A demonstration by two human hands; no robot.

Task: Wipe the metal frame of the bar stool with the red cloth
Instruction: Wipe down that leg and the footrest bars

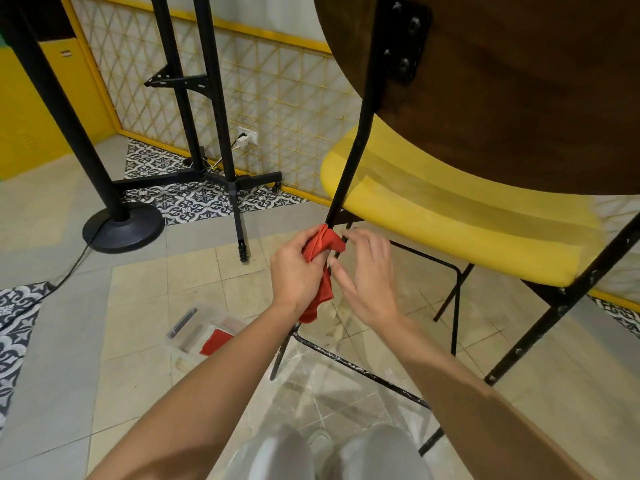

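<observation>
The bar stool has a yellow seat, a dark wooden backrest and a thin black metal frame. My left hand is shut on the red cloth, which is wrapped around the front left leg just under the seat, with its tail hanging down. My right hand is beside the same leg, fingers spread, fingertips touching the bar and the cloth. The lower footrest bar shows chipped paint.
A clear plastic box with another red cloth lies on the tiled floor to the left. A black round-base stand with a cable, and a black wheeled rack, are behind. A yellow mesh partition lines the wall.
</observation>
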